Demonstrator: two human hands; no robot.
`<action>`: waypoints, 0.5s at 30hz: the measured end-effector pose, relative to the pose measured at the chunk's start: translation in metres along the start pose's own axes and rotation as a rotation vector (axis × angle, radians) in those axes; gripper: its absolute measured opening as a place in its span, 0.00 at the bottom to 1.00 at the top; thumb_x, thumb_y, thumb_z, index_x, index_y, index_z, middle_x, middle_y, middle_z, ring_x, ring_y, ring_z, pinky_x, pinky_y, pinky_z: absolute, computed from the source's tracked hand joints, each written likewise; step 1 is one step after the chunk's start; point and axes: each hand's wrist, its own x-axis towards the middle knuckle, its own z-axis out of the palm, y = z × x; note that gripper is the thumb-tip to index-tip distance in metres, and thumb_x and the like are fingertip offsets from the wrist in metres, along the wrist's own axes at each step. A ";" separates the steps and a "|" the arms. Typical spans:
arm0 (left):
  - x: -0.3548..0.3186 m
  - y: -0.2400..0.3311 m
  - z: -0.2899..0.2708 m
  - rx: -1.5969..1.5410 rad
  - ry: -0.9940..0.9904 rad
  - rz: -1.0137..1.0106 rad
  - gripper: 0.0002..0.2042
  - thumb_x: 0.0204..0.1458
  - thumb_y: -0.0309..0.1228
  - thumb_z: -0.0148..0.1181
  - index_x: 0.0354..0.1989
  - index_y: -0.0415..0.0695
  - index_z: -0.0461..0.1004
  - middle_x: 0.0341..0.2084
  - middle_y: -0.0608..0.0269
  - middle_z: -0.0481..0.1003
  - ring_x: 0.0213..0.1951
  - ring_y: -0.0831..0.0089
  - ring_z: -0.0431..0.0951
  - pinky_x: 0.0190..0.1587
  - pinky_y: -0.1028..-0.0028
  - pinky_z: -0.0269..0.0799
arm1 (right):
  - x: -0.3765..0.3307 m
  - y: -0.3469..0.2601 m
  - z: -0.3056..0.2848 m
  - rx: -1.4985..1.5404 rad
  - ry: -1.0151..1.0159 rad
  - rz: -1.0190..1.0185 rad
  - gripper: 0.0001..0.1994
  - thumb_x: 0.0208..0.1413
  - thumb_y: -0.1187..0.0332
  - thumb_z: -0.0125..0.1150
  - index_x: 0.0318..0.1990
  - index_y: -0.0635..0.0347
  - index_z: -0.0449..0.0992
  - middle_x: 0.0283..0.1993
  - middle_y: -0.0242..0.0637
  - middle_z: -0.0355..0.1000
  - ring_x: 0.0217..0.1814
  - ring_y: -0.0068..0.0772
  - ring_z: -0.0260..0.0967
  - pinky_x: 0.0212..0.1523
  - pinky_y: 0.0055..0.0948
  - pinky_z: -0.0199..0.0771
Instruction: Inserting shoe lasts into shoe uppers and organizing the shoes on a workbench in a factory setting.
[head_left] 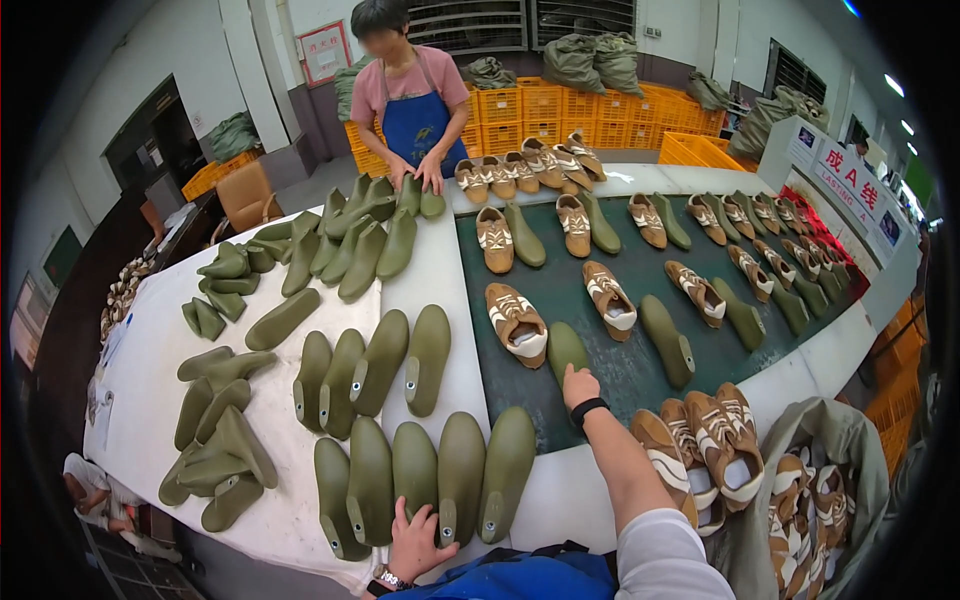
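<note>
Our left hand [415, 543] grips a smooth olive shoe last [414, 467] at the white table's near edge [560, 490]; our right hand [578, 385] rests fingers-down on another last [566, 349] on the dark belt [620, 370], open belt beside it.

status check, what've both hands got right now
Left hand resting on a green shoe last, near row. Right hand touching green last on the belt. Nothing between them.

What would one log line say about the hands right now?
left hand: on green shoe last | right hand: touching green last on belt | brown shoe beside
</note>
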 end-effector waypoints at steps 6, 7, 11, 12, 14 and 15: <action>-0.006 -0.007 0.012 -0.005 0.042 0.041 0.29 0.31 0.49 0.64 0.40 0.41 0.74 0.48 0.59 0.67 0.59 0.38 0.48 0.52 0.46 0.57 | -0.035 0.019 -0.012 -0.052 0.009 -0.081 0.14 0.56 0.68 0.43 0.49 0.56 0.67 0.46 0.50 0.68 0.47 0.49 0.69 0.44 0.42 0.71; -0.007 -0.008 0.013 -0.014 0.041 0.027 0.28 0.31 0.49 0.64 0.39 0.41 0.74 0.48 0.59 0.67 0.60 0.38 0.47 0.52 0.46 0.57 | -0.052 0.014 -0.023 -0.085 0.033 -0.077 0.15 0.55 0.67 0.44 0.50 0.53 0.66 0.48 0.50 0.66 0.48 0.50 0.68 0.45 0.44 0.70; -0.010 -0.007 0.009 -0.054 0.015 0.023 0.30 0.33 0.52 0.64 0.40 0.40 0.74 0.48 0.59 0.67 0.61 0.40 0.45 0.53 0.46 0.56 | -0.104 -0.017 -0.023 0.334 0.080 -0.436 0.22 0.48 0.58 0.55 0.52 0.51 0.65 0.49 0.53 0.63 0.48 0.59 0.65 0.48 0.47 0.67; -0.010 -0.005 0.004 -0.058 0.020 0.031 0.28 0.35 0.50 0.65 0.40 0.40 0.74 0.48 0.57 0.67 0.60 0.40 0.48 0.54 0.47 0.56 | -0.123 -0.032 -0.013 0.433 -0.034 -0.505 0.24 0.50 0.53 0.54 0.55 0.50 0.64 0.52 0.56 0.62 0.51 0.61 0.62 0.52 0.47 0.65; -0.004 -0.017 0.015 -0.148 0.109 0.033 0.27 0.37 0.49 0.65 0.40 0.40 0.74 0.48 0.54 0.67 0.59 0.42 0.51 0.55 0.49 0.55 | -0.167 -0.060 0.028 0.575 -0.189 -0.566 0.28 0.51 0.48 0.54 0.58 0.47 0.62 0.57 0.58 0.58 0.59 0.63 0.55 0.58 0.48 0.59; 0.000 -0.022 0.020 -0.240 0.198 0.003 0.26 0.38 0.48 0.64 0.40 0.40 0.74 0.47 0.51 0.67 0.57 0.44 0.54 0.57 0.50 0.54 | -0.183 -0.071 0.039 0.612 -0.297 -0.570 0.29 0.50 0.46 0.53 0.58 0.46 0.62 0.59 0.59 0.56 0.62 0.63 0.51 0.59 0.49 0.56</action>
